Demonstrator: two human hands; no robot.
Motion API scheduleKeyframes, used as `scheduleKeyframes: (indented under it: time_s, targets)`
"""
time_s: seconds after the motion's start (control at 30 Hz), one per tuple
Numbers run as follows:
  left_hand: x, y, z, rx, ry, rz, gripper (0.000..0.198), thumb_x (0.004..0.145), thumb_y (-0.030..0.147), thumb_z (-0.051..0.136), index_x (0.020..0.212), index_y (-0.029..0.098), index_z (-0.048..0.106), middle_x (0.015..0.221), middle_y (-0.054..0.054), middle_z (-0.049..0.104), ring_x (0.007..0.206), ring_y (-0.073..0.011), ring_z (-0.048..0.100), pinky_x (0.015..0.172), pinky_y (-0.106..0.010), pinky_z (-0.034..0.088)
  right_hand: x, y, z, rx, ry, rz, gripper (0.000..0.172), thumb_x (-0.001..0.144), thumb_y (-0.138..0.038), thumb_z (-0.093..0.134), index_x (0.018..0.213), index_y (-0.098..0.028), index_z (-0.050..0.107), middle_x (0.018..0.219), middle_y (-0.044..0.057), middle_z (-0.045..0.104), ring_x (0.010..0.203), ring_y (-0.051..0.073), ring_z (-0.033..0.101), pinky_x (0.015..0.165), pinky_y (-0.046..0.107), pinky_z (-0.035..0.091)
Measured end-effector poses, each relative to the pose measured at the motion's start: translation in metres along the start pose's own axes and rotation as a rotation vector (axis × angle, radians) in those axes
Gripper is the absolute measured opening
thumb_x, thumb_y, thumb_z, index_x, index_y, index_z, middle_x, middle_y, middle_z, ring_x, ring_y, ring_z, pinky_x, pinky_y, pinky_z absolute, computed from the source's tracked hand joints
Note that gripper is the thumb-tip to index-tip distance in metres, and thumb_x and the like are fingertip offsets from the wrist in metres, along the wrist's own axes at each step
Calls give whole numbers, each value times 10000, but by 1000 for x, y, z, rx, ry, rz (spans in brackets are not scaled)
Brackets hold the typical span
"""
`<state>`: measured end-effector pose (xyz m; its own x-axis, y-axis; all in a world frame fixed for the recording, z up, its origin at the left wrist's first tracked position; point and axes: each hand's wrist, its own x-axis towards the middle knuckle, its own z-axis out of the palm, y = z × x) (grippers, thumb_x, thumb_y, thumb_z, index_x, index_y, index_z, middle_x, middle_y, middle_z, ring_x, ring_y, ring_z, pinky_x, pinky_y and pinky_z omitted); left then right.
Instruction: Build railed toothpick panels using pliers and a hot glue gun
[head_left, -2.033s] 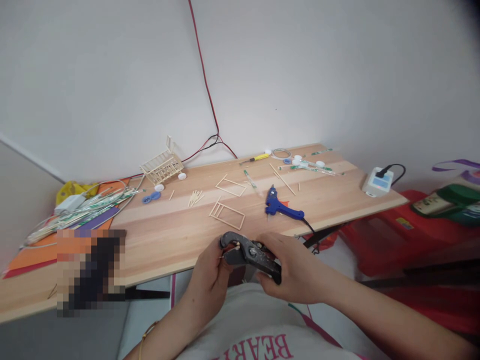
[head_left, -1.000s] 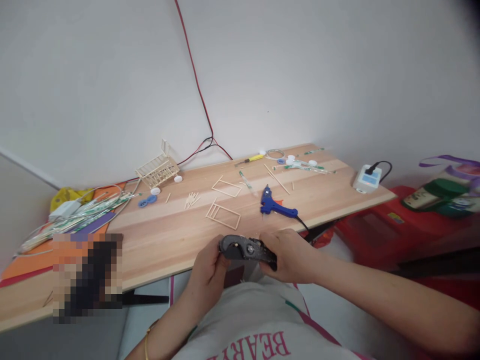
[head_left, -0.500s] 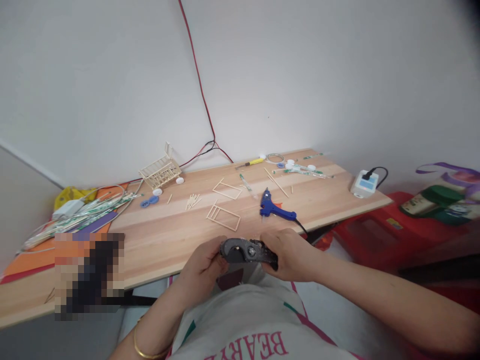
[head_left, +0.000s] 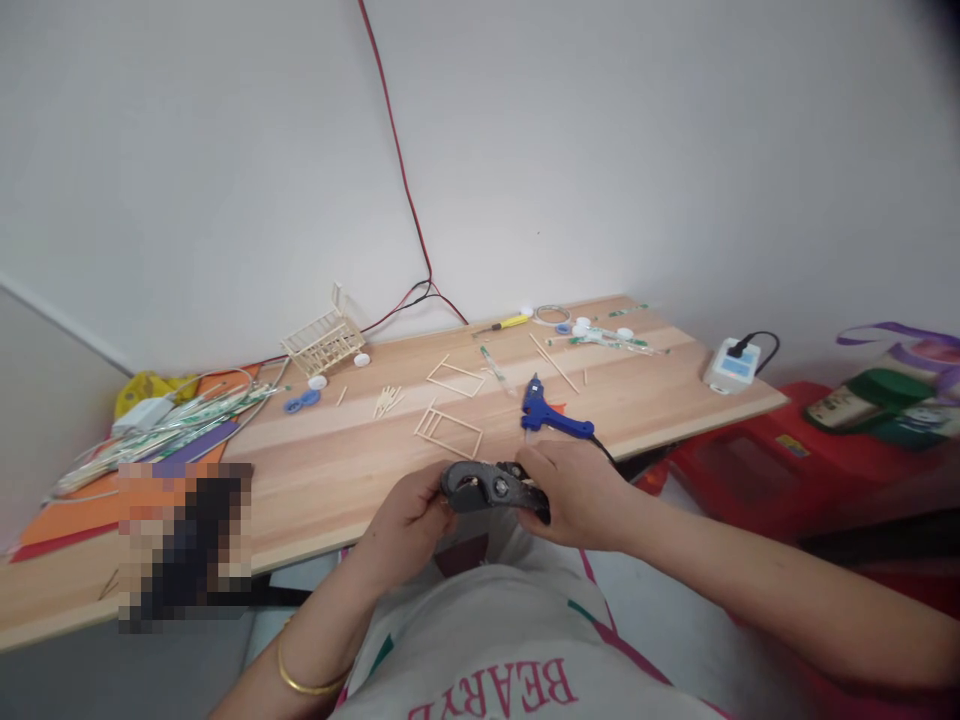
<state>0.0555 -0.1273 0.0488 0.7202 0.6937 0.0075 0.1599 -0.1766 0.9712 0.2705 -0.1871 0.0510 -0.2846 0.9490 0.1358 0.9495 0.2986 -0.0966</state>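
My right hand (head_left: 574,498) grips the handles of a dark cutting tool (head_left: 484,487) held just in front of the near edge of the wooden tabletop (head_left: 337,470). My left hand (head_left: 409,522) is curled beside the tool's rounded jaw, fingertips pinched at it; what it holds is too small to make out. Two thin stick frames (head_left: 448,431) lie on the table just beyond my hands. A blue glue gun (head_left: 553,421) rests to the right of them.
A small stick-built cart (head_left: 324,340) stands at the back left with bottle caps (head_left: 303,399) near it. A pile of sticks and coloured sheets (head_left: 150,430) fills the left end. A white power adapter (head_left: 731,366) sits far right. Red crates (head_left: 757,460) stand beside the table.
The cutter's jaw was open around a stick two seconds ago, then closed. Both hands and the tool have risen slightly toward the table edge.
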Motion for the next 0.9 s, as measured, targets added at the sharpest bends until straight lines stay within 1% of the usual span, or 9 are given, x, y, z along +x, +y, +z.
scheduleKeyframes:
  time_s: [0.13,0.33,0.53,0.6,0.7,0.77,0.8,0.83,0.9]
  targets:
    - [1,0,-1,56,-17,8,182,775,108,410,851,162,566,626,33,480,565,-107,402,536,-219,336,-1,2,1,-41,2,-30,262,732,-417,558,811,-168,558,782,89,641,766,243,582,640,306,330]
    - [1,-2,-3,103,-36,11,191,799,117,395,873,158,566,638,30,483,576,-111,410,543,-226,334,-2,7,6,-27,-30,-54,235,723,-389,562,782,-162,569,735,87,654,691,221,591,588,285,301]
    - [0,-1,-7,131,-130,13,139,789,91,435,764,157,555,658,26,484,623,-108,416,573,-228,326,-9,9,11,71,-15,-142,165,695,-327,585,730,-169,556,668,60,629,639,198,574,567,281,310]
    - [0,0,-9,104,-171,-14,124,828,149,463,764,150,569,640,28,467,603,-102,399,552,-225,312,-10,14,7,123,-16,-123,147,690,-306,588,728,-171,545,679,56,625,638,188,569,565,271,326]
    - [-2,-3,-10,-76,-197,-119,215,885,299,486,796,136,593,584,41,427,523,-82,369,486,-211,290,-6,40,-4,258,34,68,165,758,-348,541,754,-184,523,654,21,596,586,154,543,541,246,342]
    - [-3,-5,-8,-282,-131,-184,225,879,332,518,820,130,598,580,43,440,472,-62,346,446,-200,290,0,70,-10,279,88,274,290,809,-480,502,769,-193,509,641,9,575,568,148,528,531,246,348]
    - [-3,-6,-6,-390,-84,-202,210,872,326,537,845,128,602,596,36,466,456,-53,337,431,-195,299,3,88,-11,237,82,386,387,801,-580,496,776,-194,507,662,21,585,589,162,538,534,255,352]
    - [-3,-6,-3,-491,-44,-213,190,865,311,553,884,129,606,625,23,503,447,-47,336,422,-193,315,6,107,-11,156,50,518,495,747,-685,506,783,-191,509,670,39,592,599,183,542,531,272,352]
    - [-3,-5,1,-652,-2,-214,169,860,267,568,967,142,607,695,-4,566,448,-43,358,433,-204,375,11,140,-8,10,-72,716,668,645,-818,494,839,-180,527,754,96,628,665,236,565,557,311,374]
